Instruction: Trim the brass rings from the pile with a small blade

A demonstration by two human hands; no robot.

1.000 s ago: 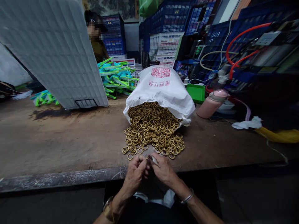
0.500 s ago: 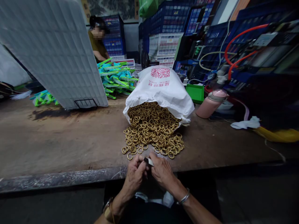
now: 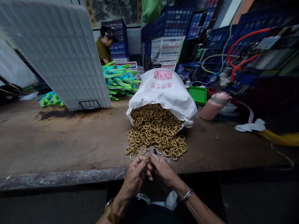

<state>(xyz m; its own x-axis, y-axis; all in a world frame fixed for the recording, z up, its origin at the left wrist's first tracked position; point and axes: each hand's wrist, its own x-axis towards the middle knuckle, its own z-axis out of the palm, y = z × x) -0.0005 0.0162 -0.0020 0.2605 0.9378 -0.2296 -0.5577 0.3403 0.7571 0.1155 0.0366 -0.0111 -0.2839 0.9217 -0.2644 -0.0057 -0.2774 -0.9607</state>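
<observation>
My left hand (image 3: 136, 174) is closed, fingertips pinching what looks like a brass-coloured ring (image 3: 147, 158) at the table's front edge. Right beside it, my right hand (image 3: 164, 172) grips a small light-coloured tool with a black tip (image 3: 155, 152), the tip pointing up and away from me. Its exact kind is not clear. The fingertips of both hands meet, hiding part of the ring and the tool. Just beyond them lies a pile of brass-coloured rings (image 3: 161, 137), spilling from the mouth of a white woven sack (image 3: 168, 88) with red print.
A tall grey ribbed panel (image 3: 60, 59) leans on the left of the brown table (image 3: 70, 143). Green and blue plastic pieces (image 3: 120, 79) are heaped behind it, near a seated person (image 3: 105, 46). On the right stand a green tray (image 3: 197, 95), a pink bottle (image 3: 213, 105) and red hoses (image 3: 233, 46).
The tool in my right hand has turned, so its black tip now points up and away instead of toward my left fingers. A ring now shows between the fingertips. The view has shifted slightly.
</observation>
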